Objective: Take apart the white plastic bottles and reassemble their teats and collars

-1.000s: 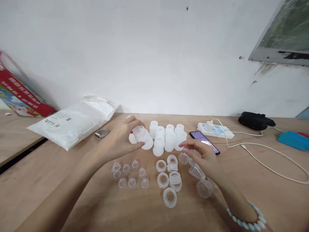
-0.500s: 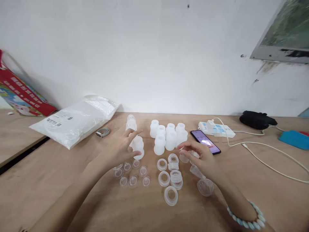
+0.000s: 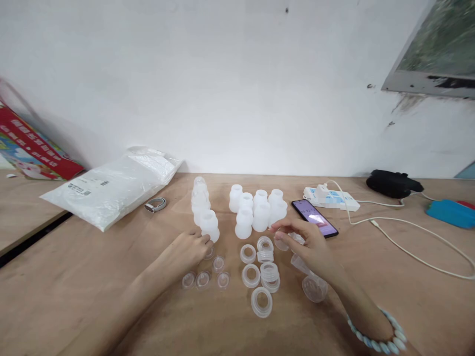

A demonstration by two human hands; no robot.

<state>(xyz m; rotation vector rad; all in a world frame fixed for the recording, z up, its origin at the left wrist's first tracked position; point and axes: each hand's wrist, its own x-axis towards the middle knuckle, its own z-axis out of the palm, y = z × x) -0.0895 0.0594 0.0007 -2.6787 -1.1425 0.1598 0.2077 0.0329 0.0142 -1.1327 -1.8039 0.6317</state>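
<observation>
Your left grip [image 3: 191,251] curls low, and I cannot tell whether it grasps anything; the nearest waisted white bottle [image 3: 210,226] stands just beyond its fingertips, long axis upright. Your right grip [image 3: 306,242], farther from that bottle, hangs loosely parted, apparently grasping nothing.

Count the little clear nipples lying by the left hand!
5 show: left nipple, middle nipple and right nipple in the nearest row, a fourth nipple behind them, a fifth nipple partly covered by the left hand's fingers. More may be hidden there.
</observation>
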